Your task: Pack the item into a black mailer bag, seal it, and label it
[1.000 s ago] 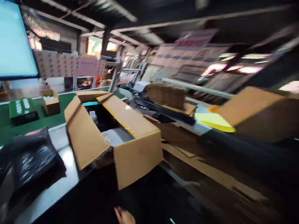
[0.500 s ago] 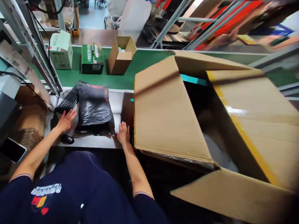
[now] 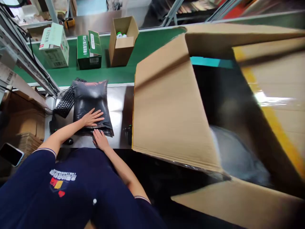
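A black plastic mailing bag (image 3: 91, 97) lies on the metal worktop in front of me, its near edge toward my body. My left hand (image 3: 92, 118) rests flat on the lower part of the bag, fingers spread. Against the bag's near edge is my right hand (image 3: 100, 139), fingers stretched forward over the folded edge. Under the bag's upper left side a black keyboard (image 3: 65, 101) is partly covered. A black computer mouse (image 3: 69, 141) sits just left of the bag's near corner.
To the right stands a large open cardboard box (image 3: 171, 108) with clear plastic (image 3: 235, 156) inside. On the green ledge (image 3: 71, 76) are a pale green carton (image 3: 54, 47), a dark green box (image 3: 89, 52) and an open brown box (image 3: 122, 44) holding bottles. A phone (image 3: 11, 155) lies far left.
My left hand has moved right from beside the keyboard onto the bag. My right hand has come left to the bag's near edge, which now lies flatter.
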`<action>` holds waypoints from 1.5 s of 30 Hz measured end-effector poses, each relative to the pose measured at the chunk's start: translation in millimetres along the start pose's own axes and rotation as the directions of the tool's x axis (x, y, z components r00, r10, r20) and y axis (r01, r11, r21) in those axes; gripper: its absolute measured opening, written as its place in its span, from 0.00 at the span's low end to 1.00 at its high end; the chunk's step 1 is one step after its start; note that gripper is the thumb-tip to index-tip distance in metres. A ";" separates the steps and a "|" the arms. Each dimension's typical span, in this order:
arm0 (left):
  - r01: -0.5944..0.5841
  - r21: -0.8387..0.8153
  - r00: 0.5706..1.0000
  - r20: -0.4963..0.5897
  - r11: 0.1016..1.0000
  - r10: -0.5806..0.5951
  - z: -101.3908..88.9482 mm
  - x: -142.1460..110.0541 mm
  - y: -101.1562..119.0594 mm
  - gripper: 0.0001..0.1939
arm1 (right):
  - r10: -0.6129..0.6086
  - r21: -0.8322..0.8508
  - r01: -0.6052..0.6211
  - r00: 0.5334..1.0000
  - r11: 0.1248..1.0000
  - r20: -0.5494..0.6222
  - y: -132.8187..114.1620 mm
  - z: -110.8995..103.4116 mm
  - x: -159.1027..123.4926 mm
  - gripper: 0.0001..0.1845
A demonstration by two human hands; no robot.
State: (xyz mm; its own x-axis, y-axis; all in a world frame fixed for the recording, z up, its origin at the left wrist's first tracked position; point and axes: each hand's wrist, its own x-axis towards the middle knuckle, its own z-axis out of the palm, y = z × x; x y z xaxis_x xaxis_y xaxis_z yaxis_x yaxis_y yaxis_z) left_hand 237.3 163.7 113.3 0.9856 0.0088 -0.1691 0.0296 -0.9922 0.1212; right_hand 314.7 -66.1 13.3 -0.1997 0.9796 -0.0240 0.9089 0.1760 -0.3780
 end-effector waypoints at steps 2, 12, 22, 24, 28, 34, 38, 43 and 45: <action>-0.015 -0.024 1.000 0.022 1.000 0.016 13.9 -8.2 -0.8 0.37 | 0.020 0.036 -0.021 1.000 0.999 0.016 -3.2 3.2 9.0 0.32; -0.093 -0.102 0.989 0.107 0.990 0.104 36.1 -17.7 14.5 0.34 | -0.072 0.080 0.065 0.992 0.995 0.099 20.8 -7.7 21.3 0.23; -0.118 0.052 0.993 -0.026 0.992 0.119 54.5 -19.2 -0.1 0.36 | -0.109 -0.058 0.109 0.994 0.992 0.000 34.3 -6.5 29.7 0.21; -0.121 0.034 0.992 -0.015 0.992 0.122 59.6 -18.3 -6.8 0.35 | -0.132 -0.082 0.129 0.991 0.988 -0.027 34.7 -4.8 35.3 0.19; -0.125 -0.035 0.991 -0.051 0.992 0.123 67.8 -18.7 -12.2 0.37 | -0.159 -0.093 0.155 0.987 0.984 -0.039 34.5 -2.4 39.8 0.17; -0.128 -0.270 0.991 -0.061 0.954 0.116 68.2 -23.1 -14.3 0.41 | -0.109 -0.107 0.098 0.989 0.989 -0.095 32.2 -2.2 37.4 0.17; -0.107 -0.412 0.994 -0.031 0.905 0.103 67.6 -24.1 -14.9 0.40 | -0.077 -0.115 0.061 0.987 0.992 -0.143 31.3 -7.1 43.1 0.17; -0.101 -0.465 0.995 -0.052 0.879 0.087 56.7 -19.3 -17.1 0.33 | -0.018 -0.133 -0.005 0.985 0.991 -0.172 29.4 -18.2 50.9 0.18; -0.118 -0.427 0.993 -0.078 0.896 0.094 46.2 -25.7 -21.4 0.29 | -0.011 -0.141 -0.017 0.982 0.990 -0.190 29.6 -21.8 51.4 0.19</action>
State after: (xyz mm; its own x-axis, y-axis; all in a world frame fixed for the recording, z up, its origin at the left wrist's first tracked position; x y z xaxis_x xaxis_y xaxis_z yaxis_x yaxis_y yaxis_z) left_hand 203.6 179.0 69.8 0.9939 -0.0751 -0.0806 -0.0189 -0.8371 0.5467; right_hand 339.3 -8.4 21.0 -0.1362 0.9783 0.1560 0.9546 0.1717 -0.2433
